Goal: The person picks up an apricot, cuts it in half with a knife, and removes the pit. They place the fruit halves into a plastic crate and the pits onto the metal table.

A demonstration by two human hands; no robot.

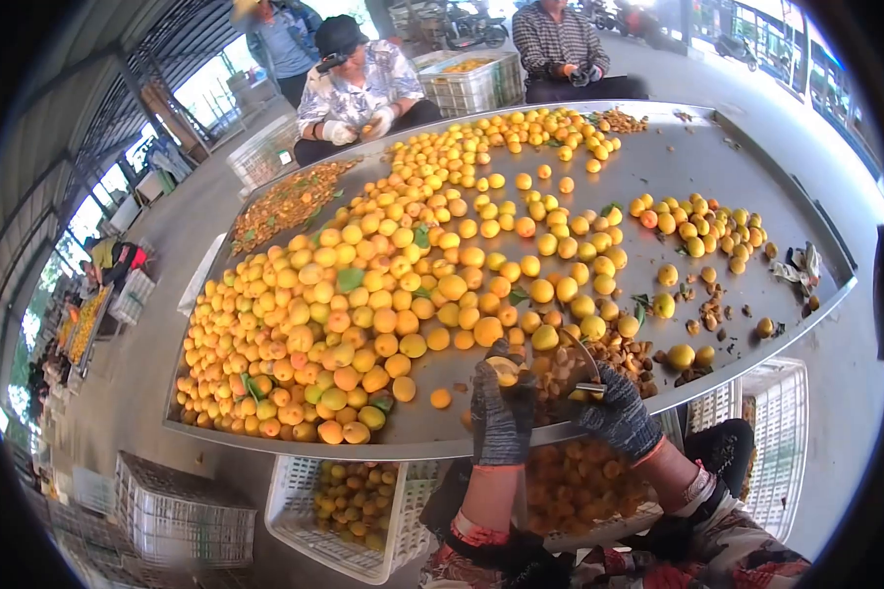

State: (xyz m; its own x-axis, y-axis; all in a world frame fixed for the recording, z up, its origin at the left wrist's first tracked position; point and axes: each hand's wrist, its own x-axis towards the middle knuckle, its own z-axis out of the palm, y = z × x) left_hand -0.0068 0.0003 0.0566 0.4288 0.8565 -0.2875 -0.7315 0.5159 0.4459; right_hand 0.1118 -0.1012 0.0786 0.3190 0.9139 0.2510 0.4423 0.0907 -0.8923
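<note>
My left hand (pixel 502 417), in a dark grey knitted glove, is closed around an apricot (pixel 503 370) whose pale side faces up. My right hand (pixel 619 417), gloved the same way, grips a small curved knife (pixel 586 361). Its thin blade arcs up and left toward the apricot, apart from it. Both hands are above the near edge of a metal table (pixel 442 450). Loose apricots (pixel 373 285) are heaped over the table's left and middle. Beside my right hand lies a pile of brown pits and scraps (pixel 624 355).
Below the table edge stand a white crate of apricots (pixel 285 506) and a container of orange pieces (pixel 584 481). More white crates (pixel 182 510) are at left. Across the table sit two people (pixel 363 83), one wearing white gloves. A crumpled cloth (pixel 801 265) lies at right.
</note>
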